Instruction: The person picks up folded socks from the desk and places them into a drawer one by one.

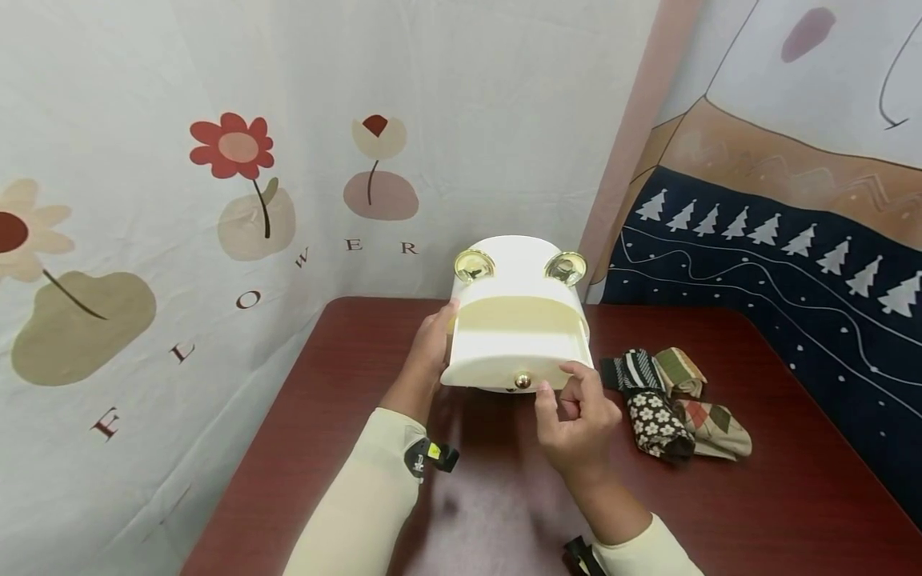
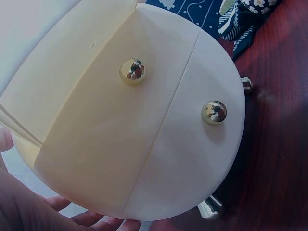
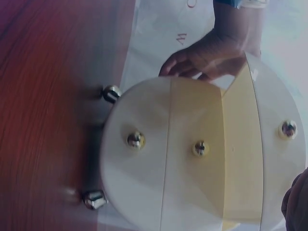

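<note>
A cream, round-faced drawer box [image 1: 511,272] shaped like an alarm clock has two gold bells [image 1: 474,265] on top. Its top drawer [image 1: 515,340] is pulled well out, and its inside shows bare. Two lower drawer fronts with gold knobs [image 2: 214,112] are closed. My left hand [image 1: 434,340] grips the box's left side, fingers curving round behind it. At the right corner of the pulled-out drawer, my right hand [image 1: 579,412] has its index fingertip on the front panel and its thumb at the lower edge, beside the gold knob [image 1: 523,382]. The other fingers are bent.
Several rolled patterned cloth bundles [image 1: 659,424] lie on the dark red table [image 1: 346,376], right of the box. Gold feet [image 3: 111,93] show under the box. A flower-printed curtain [image 1: 317,120] hangs behind, with a navy tree-patterned cloth [image 1: 756,272] at right.
</note>
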Motion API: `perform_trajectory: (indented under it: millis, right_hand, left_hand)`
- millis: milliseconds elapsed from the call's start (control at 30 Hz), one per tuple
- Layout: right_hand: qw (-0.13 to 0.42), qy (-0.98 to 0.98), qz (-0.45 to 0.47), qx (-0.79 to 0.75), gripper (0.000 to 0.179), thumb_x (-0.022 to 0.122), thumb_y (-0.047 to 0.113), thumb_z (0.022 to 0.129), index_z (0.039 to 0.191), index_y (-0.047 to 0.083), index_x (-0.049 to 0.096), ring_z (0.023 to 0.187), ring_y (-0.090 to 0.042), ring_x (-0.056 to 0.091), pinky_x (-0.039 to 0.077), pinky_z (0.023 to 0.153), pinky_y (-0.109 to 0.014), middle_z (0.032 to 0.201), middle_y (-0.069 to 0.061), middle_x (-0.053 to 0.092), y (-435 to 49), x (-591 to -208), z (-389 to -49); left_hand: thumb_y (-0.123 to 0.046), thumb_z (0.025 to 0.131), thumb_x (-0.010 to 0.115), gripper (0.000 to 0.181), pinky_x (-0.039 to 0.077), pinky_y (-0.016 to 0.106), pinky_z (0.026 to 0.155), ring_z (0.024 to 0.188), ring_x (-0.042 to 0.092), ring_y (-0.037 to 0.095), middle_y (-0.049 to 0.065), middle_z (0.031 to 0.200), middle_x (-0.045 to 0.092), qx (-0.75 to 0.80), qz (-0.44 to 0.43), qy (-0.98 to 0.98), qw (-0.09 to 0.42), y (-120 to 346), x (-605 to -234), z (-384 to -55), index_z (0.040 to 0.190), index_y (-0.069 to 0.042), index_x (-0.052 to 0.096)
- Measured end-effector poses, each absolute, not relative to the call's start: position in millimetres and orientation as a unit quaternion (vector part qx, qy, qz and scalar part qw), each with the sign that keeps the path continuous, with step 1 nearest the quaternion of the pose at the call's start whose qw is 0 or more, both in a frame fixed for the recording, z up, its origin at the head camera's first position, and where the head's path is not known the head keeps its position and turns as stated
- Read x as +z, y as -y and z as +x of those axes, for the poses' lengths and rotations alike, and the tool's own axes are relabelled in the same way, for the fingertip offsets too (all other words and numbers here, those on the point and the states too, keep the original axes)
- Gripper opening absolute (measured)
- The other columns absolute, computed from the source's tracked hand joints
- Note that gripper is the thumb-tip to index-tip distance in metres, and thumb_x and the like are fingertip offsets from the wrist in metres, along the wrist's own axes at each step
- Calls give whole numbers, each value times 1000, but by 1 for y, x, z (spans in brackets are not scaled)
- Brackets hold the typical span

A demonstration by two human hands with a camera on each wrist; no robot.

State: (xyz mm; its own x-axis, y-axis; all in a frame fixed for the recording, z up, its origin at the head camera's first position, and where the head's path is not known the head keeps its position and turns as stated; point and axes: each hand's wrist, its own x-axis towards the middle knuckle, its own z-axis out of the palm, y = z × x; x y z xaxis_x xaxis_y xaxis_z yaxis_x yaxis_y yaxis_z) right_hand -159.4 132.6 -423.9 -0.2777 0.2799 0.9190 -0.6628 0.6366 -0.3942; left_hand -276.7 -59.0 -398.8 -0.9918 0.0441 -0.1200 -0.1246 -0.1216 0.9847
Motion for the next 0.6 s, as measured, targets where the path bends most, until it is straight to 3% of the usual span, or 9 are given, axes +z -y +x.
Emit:
perform_trajectory:
  millis: [200,600]
  right_hand:
    - [610,664,110,419,33,68,10,79,103,-14,69,49,-3,28,25,46,-23,52,-2,36,-152,-419,-158]
    - [604,688,47,399,33,70,6,82,107,-15,68,55,1,31,27,54,-17,53,-9,40,-197,-419,-154]
  left_hand:
    - [-55,112,50,54,53,33,72,78,61,13,-3,87,63,747,-34,-661,60,59,-398,-276,123,-6,69]
    - [-53,113,50,52,54,33,77,83,62,13,-3,92,64,753,-40,-655,57,58,-398,-275,126,-6,68]
